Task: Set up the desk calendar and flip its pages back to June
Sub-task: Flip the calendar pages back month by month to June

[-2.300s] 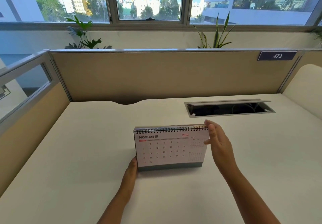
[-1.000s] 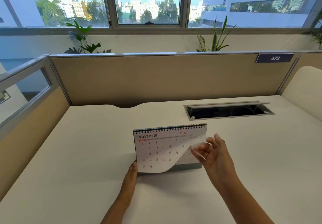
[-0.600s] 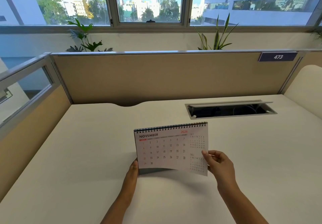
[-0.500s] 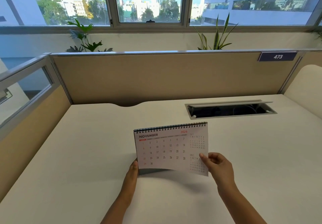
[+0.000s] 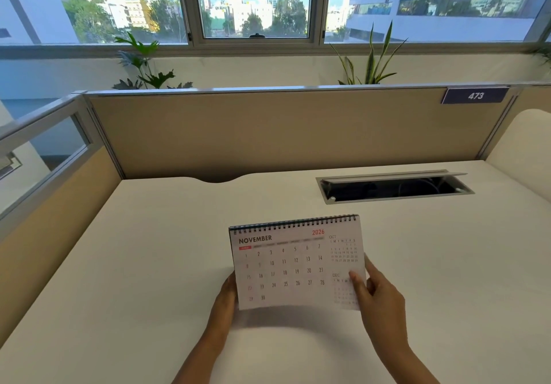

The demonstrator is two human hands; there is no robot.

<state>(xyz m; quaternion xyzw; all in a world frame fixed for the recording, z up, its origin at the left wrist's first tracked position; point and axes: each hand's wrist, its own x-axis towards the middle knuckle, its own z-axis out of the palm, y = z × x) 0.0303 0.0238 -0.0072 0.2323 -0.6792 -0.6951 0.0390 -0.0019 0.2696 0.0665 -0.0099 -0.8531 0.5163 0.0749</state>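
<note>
A spiral-bound desk calendar stands near the front middle of the white desk, showing the NOVEMBER 2026 page. My right hand pinches that page's lower right corner, thumb on the front, and holds it lifted away from the stand. My left hand grips the calendar's lower left edge; its fingers are hidden behind the page. The lifted page covers the calendar's base.
An open cable tray is sunk into the desk at the back right. Beige partition panels wall the desk at the back and left, with a "473" sign. Plants stand behind on the window sill.
My right hand moved from the spiral's right end down to the November page's lower right corner, curled it up, then took hold of it. The page now swings out from the stand.
</note>
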